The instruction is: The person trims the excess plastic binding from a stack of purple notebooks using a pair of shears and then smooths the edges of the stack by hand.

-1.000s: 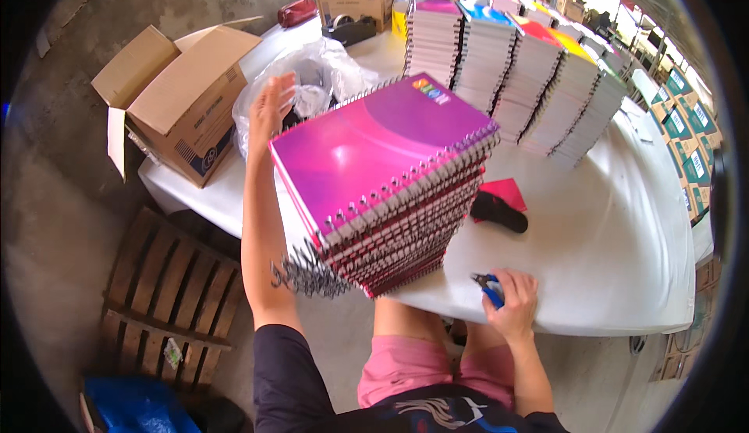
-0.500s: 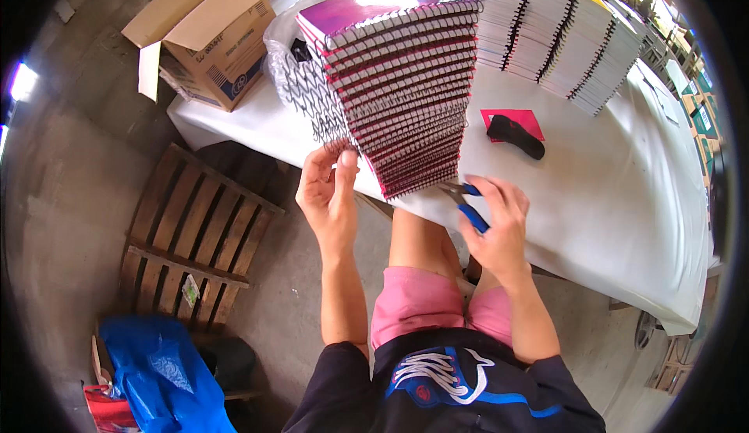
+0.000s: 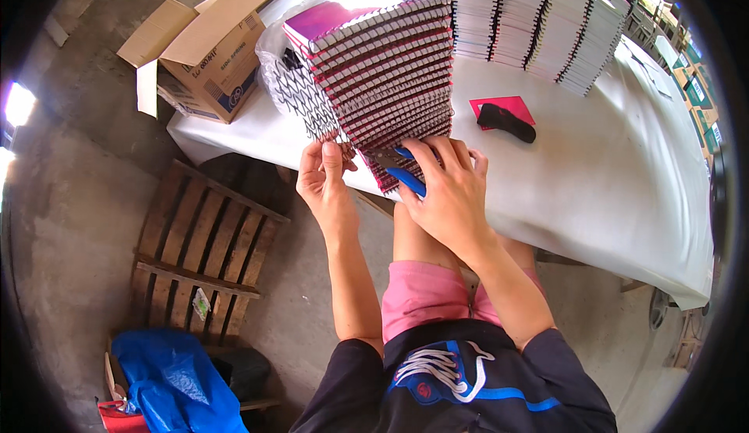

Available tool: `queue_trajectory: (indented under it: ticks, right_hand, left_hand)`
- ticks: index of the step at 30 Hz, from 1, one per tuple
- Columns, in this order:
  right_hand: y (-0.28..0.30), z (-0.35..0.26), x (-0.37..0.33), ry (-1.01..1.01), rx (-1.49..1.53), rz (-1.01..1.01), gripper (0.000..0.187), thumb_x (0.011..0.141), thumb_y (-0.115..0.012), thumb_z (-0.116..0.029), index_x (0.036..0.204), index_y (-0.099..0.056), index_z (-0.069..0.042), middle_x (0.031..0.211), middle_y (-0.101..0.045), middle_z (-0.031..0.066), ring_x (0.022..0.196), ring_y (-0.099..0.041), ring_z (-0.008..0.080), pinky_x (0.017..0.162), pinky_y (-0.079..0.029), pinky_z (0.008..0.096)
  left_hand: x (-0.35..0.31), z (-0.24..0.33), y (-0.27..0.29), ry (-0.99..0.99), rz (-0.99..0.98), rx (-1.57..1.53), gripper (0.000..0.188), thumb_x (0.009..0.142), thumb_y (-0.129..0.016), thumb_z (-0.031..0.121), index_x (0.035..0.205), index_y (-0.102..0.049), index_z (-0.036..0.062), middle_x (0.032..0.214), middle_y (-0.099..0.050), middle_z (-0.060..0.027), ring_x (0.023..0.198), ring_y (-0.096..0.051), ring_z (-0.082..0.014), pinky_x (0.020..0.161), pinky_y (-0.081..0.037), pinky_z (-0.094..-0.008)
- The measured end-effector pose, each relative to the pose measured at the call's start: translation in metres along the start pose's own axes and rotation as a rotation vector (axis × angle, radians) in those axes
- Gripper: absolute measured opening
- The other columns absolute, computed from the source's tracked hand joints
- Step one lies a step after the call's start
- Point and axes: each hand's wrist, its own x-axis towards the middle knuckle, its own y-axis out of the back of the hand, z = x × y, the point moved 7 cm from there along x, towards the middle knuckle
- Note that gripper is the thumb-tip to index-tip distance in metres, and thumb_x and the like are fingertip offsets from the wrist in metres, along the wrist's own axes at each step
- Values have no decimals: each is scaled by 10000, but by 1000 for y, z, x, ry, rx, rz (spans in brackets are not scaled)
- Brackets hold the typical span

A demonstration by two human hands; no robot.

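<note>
A: What is crowding the white-covered table (image 3: 593, 191) around the hands?

B: A slanting stack of spiral-bound notebooks with purple covers (image 3: 382, 66) is leaning over the near table edge. At its nine o'clock, loose black wire spirals (image 3: 300, 97) are sticking out past the table edge. At its three o'clock, a pink card with a black curved tool on it (image 3: 503, 115) is lying on the cloth, well apart from the hands. At twelve to one o'clock, tall rows of white-edged notebooks (image 3: 538, 19) are standing along the far side.

A: And the hands themselves?

B: The left hand (image 3: 326, 187) is pinching the lowest wire ends of the stack between thumb and fingertips, closed on the wire. The right hand (image 3: 449, 191) is wrapping closed around a blue-handled plier (image 3: 406, 174), whose tip is pointing at the stack's bottom corner; the hand is hiding most of the tool.

A: Any containers?

B: An open brown cardboard box (image 3: 207, 51) is sitting on the floor at ten o'clock, touching the table corner; I cannot tell what is inside. A clear plastic bag (image 3: 273, 51) is lying behind the spirals, its contents unclear. A wooden pallet (image 3: 199, 253) is lying on the concrete at eight o'clock, and a crumpled blue plastic bag (image 3: 175, 382) is slumping at seven o'clock.
</note>
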Motion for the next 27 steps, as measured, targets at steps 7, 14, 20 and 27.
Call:
queue_trajectory:
  ticks: [7,14,20,27]
  right_hand:
    - [-5,-11,4,-20,-43,-8,446,608,-739,-237,1010,-566,-147,895,-530,24,852,-532,208,729,-362,426]
    - [-9,-10,5,60,-11,40,329,614,-712,-149,903,-555,-138,791,-551,42,669,-585,236,568,-470,376]
    - [-12,-4,4,32,73,-19,312,651,-674,-80,953,-607,-120,764,-599,56,617,-603,288,536,-504,377]
    - [5,-4,2,34,-69,22,403,607,-721,-156,984,-577,-142,869,-554,31,847,-571,214,735,-405,392]
  left_hand:
    - [-5,4,-6,-98,5,83,222,930,-525,208,980,-552,-6,789,-561,-23,618,-475,-67,553,-393,-201]
    - [-10,8,-10,-207,92,239,227,939,-507,211,982,-549,-9,777,-543,-14,640,-452,-56,570,-378,-190]
    - [-9,4,-6,-266,135,288,221,930,-527,218,974,-558,4,766,-542,13,640,-416,-33,567,-351,-177]
    - [-8,8,-5,-162,89,233,247,909,-564,210,1000,-597,-17,802,-593,-5,639,-427,-33,576,-355,-176]
